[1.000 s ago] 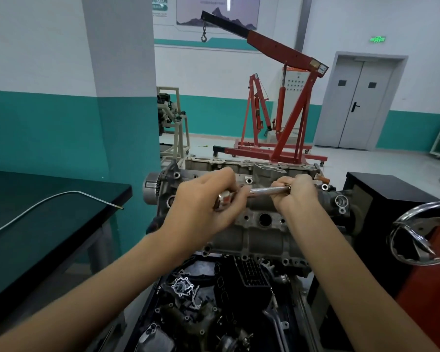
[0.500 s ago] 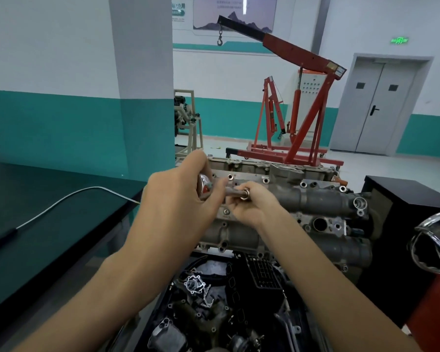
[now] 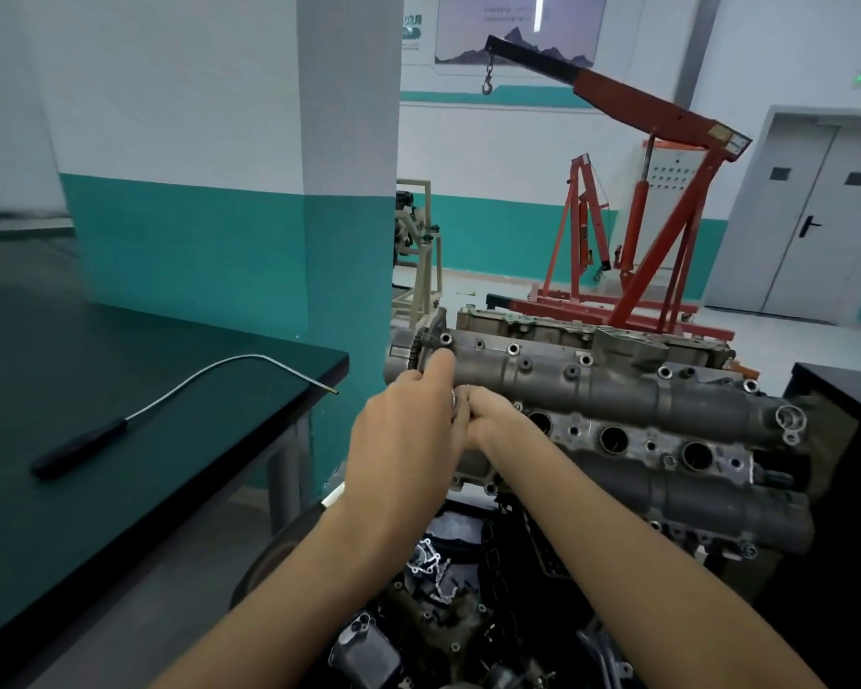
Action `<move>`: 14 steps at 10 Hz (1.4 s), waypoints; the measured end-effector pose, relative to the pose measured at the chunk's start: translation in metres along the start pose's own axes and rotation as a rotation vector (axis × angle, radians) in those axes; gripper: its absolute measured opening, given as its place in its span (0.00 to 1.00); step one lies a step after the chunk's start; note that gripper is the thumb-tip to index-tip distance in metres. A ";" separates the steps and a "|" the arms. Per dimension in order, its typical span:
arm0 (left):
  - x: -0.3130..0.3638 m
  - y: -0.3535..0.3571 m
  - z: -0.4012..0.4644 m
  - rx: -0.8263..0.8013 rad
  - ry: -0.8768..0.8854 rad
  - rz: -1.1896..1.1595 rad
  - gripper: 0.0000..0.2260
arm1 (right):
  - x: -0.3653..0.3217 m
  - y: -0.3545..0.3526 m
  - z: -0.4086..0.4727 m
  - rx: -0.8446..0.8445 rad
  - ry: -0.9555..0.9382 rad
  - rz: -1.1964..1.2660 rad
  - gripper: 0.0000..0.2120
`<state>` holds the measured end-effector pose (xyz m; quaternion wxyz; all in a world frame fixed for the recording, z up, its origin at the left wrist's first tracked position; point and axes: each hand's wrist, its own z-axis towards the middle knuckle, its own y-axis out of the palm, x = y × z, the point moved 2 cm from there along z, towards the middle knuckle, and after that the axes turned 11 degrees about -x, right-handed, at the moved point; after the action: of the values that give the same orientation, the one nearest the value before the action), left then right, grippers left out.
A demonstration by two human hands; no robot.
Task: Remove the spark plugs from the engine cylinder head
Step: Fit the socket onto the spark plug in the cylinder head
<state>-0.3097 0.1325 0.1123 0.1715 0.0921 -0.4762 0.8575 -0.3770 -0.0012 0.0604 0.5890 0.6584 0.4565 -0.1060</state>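
Grey cast cylinder head [image 3: 617,390] spans centre to right of frame. My left hand [image 3: 403,440] and right hand [image 3: 488,415] meet at its left end, fingers curled round a small shiny tool [image 3: 452,397], mostly hidden. Spark plugs not visible.

Both hands meet at the left end of the cylinder head [image 3: 617,395]. The left hand [image 3: 408,440] curls around a shiny tool [image 3: 452,399], mostly hidden; the right hand [image 3: 488,420] touches it, fingers curled. Three open plug wells [image 3: 612,438] show along the head. A flexible pickup tool [image 3: 180,395] lies on the dark bench [image 3: 70,514]. A red engine crane [image 3: 667,201] stands behind.
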 end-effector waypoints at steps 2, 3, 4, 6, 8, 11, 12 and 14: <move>0.003 0.030 0.014 -0.006 -0.024 0.014 0.11 | -0.007 0.002 -0.009 -0.013 0.069 -0.278 0.15; -0.002 0.056 0.031 -0.059 -0.103 -0.080 0.10 | -0.002 0.001 -0.019 -0.106 0.178 -0.201 0.15; -0.010 0.073 0.041 -0.054 -0.170 -0.353 0.11 | 0.008 -0.020 -0.026 -0.119 0.128 -0.195 0.15; -0.003 0.081 0.041 -0.323 -0.610 -1.567 0.15 | 0.035 -0.046 -0.048 -0.288 0.207 -0.461 0.35; -0.029 0.086 0.027 -0.386 -0.331 -1.380 0.19 | -0.017 -0.040 -0.096 -0.354 0.222 -1.177 0.25; -0.055 0.110 0.051 -0.218 0.258 -0.699 0.08 | -0.069 0.016 -0.106 0.394 -0.851 -2.868 0.08; -0.063 0.121 0.051 -0.074 0.285 -0.675 0.07 | -0.059 0.009 -0.107 0.478 -0.721 -2.813 0.05; -0.029 0.135 0.025 0.150 -0.028 -1.172 0.08 | -0.001 -0.005 -0.104 -0.351 0.327 -1.211 0.07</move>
<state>-0.3344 0.0394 0.0102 0.6036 0.3630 -0.2860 0.6497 -0.4223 0.0882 0.0868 0.4467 0.1861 0.8411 -0.2416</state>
